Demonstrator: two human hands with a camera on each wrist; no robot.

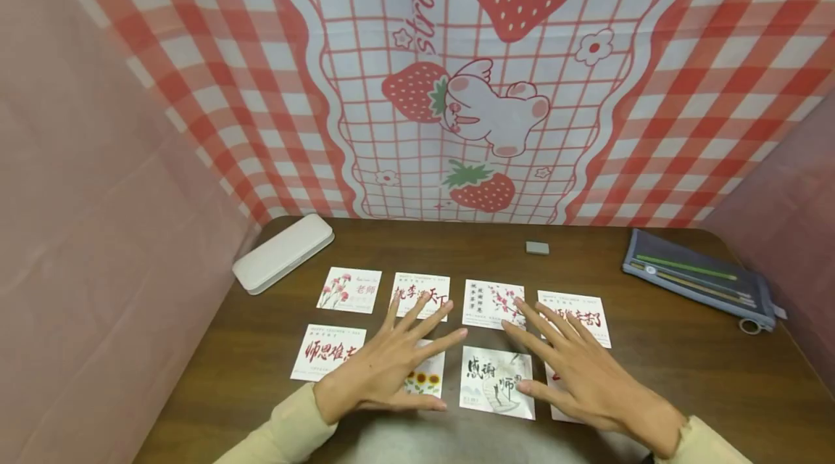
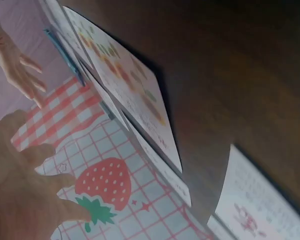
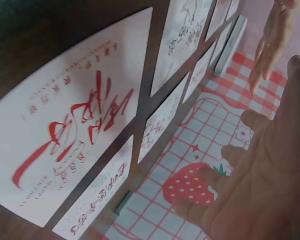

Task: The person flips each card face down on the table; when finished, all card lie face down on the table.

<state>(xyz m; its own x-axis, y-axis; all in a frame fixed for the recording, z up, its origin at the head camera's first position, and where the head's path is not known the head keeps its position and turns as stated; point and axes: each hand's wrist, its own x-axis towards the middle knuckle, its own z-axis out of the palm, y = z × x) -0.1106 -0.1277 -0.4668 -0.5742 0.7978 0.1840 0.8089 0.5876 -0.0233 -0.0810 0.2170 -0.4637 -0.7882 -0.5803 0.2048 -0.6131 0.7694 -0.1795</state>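
Observation:
Several square white cards lie in two rows on a dark wooden table. My left hand (image 1: 388, 359), fingers spread and straight, hovers over the sunflower card (image 1: 427, 380) and partly hides it. Left of that hand lies a red-lettered card (image 1: 326, 351). My right hand (image 1: 577, 373) is also spread above the cards, hiding most of another red-lettered card (image 3: 80, 120) in the front row. Between the hands is a card with black lettering (image 1: 492, 384). Behind them sit a carnation card (image 1: 349, 290), a blossom card (image 1: 485, 304) and more red-lettered cards. Neither hand holds anything.
A white oblong case (image 1: 283, 254) lies at the table's back left. A small grey block (image 1: 538, 248) sits near the back edge. At the right is a blue-grey pencil pouch (image 1: 698, 279) with pencils showing. A strawberry-patterned cloth (image 1: 404, 181) hangs behind the table (image 1: 222, 377).

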